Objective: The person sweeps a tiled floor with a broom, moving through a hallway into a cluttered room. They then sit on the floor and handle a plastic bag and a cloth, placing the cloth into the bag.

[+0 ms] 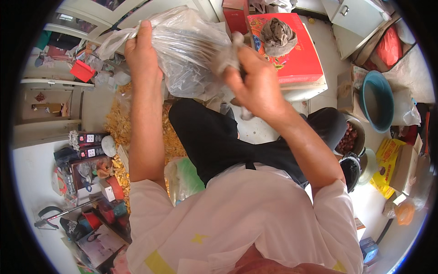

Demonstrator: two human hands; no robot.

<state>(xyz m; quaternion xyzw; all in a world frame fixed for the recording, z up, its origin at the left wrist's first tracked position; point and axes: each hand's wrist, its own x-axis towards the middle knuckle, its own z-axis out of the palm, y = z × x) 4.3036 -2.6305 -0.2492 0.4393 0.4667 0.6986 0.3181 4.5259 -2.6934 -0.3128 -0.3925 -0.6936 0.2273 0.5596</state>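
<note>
A clear plastic bag [191, 51] hangs stretched in front of me above my knees. My left hand [142, 51] grips its twisted end, thumb on top. Against the bag's other side, my right hand [256, 75] is closed on a greyish cloth [227, 58], blurred by motion. Whether those fingers also hold the plastic, I cannot tell. Just beyond that hand, another crumpled grey-brown cloth [279, 37] lies on a red box with a printed flower pattern [301, 65]. The bag's contents, if any, are hard to make out.
Yellow-orange pieces [119, 116] are heaped on the floor at left, beside stacked boxes and clutter. A green and clear plastic bag [188, 178] lies near my left side. At right stand a teal basin [377, 101], a metal pot of dark red pieces [349, 138] and a black-lined bin [349, 173].
</note>
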